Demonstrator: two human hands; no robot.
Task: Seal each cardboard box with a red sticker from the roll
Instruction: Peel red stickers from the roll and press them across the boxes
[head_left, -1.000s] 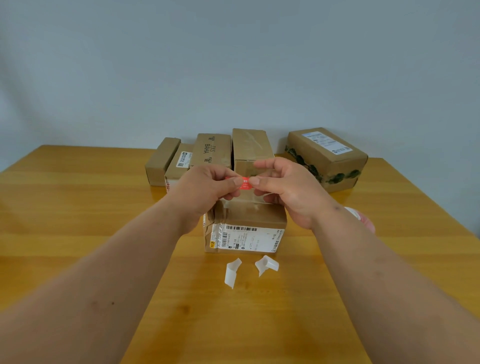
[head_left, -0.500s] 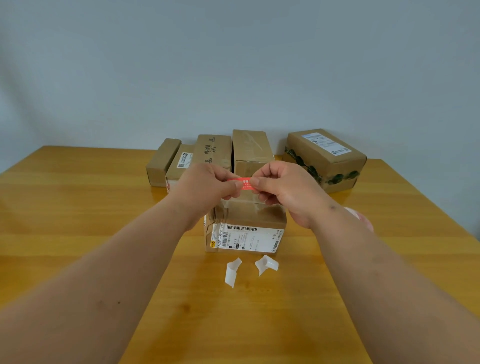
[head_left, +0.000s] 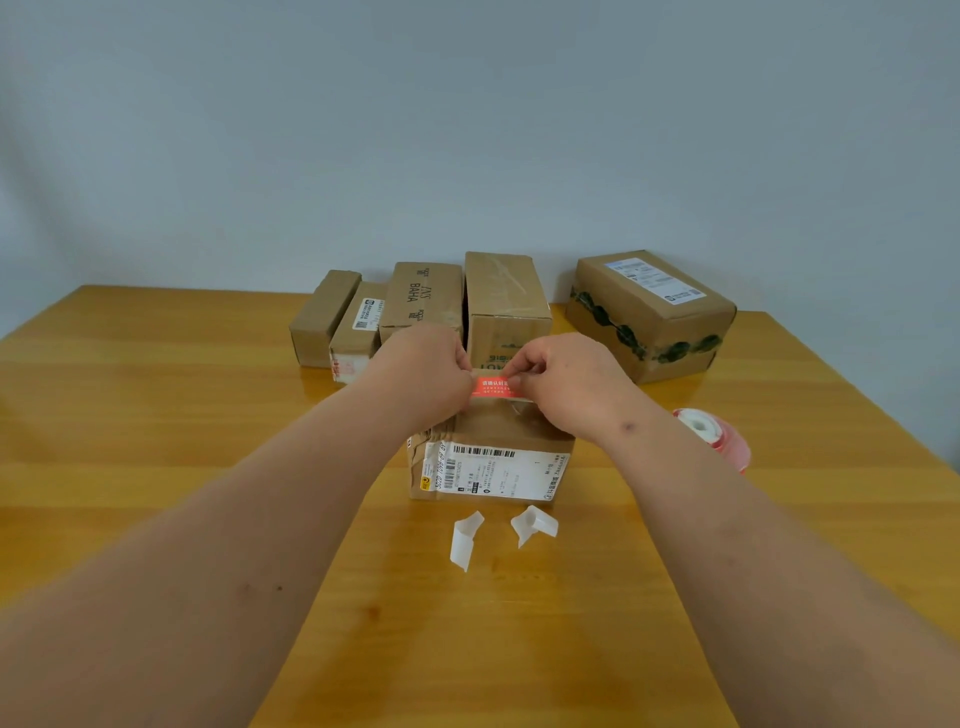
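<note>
Hands, left hand (head_left: 423, 371) and right hand (head_left: 563, 379) fingers pinching red sticker (head_left: 491, 385) above near cardboard box (head_left: 493, 462); contents unseen

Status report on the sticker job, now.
Left hand and right hand pinch the red sticker by its ends, above the near box. Not yet stuck down. Nothing in the way.

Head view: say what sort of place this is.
Probably a small parcel-packing desk: brown cardboard boxes with shipping labels on a yellow wooden table, beside a roll of red stickers.
</note>
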